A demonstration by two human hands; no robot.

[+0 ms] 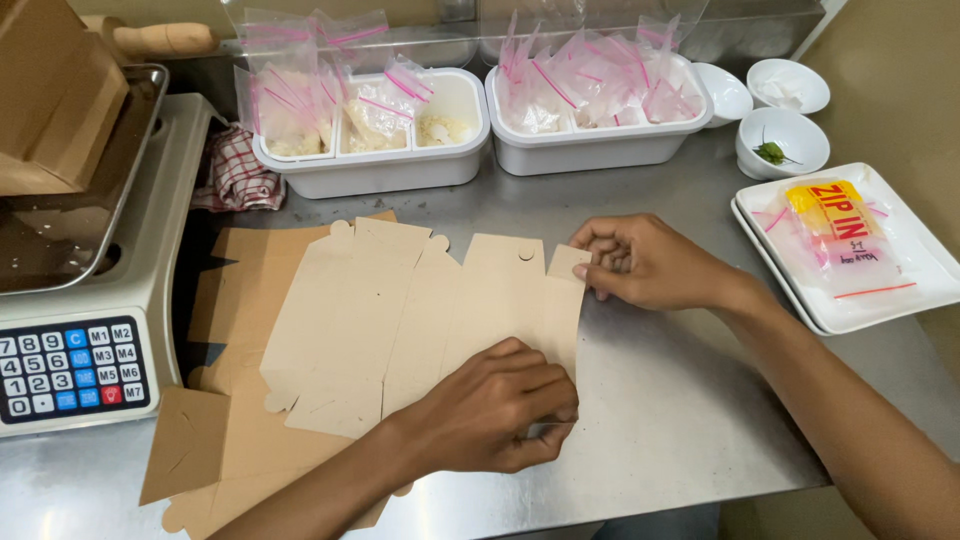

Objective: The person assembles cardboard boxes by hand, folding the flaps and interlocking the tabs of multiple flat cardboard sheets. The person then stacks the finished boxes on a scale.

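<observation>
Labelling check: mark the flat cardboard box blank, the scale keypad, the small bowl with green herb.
flat cardboard box blank (400,310), head view, middle panel.
scale keypad (70,365), head view, centre keys.
small bowl (800,130), head view, inner white wall.

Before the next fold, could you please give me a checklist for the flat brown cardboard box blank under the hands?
1. Flat brown cardboard box blank lies flat on the steel counter: ok.
2. Right hand pinches the right edge tab: ok.
3. Left hand presses the lower right edge: ok.
4. Spare blanks stacked underneath, not caught in the grip: cannot tell.
5. White tubs of pink-sealed bags stand apart from the blank: ok.
</observation>
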